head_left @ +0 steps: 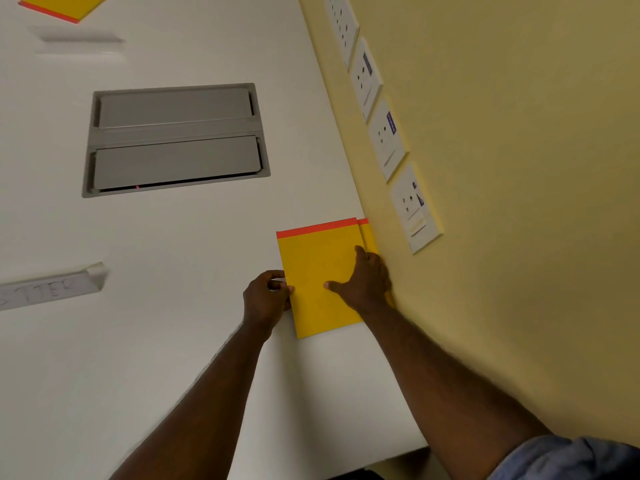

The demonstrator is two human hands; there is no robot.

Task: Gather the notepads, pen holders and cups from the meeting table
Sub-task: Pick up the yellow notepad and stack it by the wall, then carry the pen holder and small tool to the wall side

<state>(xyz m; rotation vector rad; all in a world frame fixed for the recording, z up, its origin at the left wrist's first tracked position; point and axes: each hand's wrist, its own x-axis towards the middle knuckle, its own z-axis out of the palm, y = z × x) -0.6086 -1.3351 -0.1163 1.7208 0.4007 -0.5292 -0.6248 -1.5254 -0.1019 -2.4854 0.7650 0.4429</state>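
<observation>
A yellow notepad [317,265] with an orange top strip lies on the white table [173,341], close to the wall. A second yellow notepad [367,233] peeks out from under its right side. My left hand [265,297] pinches the top notepad's left edge between thumb and fingers. My right hand [363,280] lies flat on the notepad with its fingers spread, pressing on its right part. Another yellow notepad [65,5] lies at the far left of the table, cut off by the frame.
A grey cable hatch [175,138] with two flaps is set into the table top. Two clear name stands [52,287] [78,39] rest on the left. The yellow wall [519,202] with a row of white sockets [414,209] borders the table on the right.
</observation>
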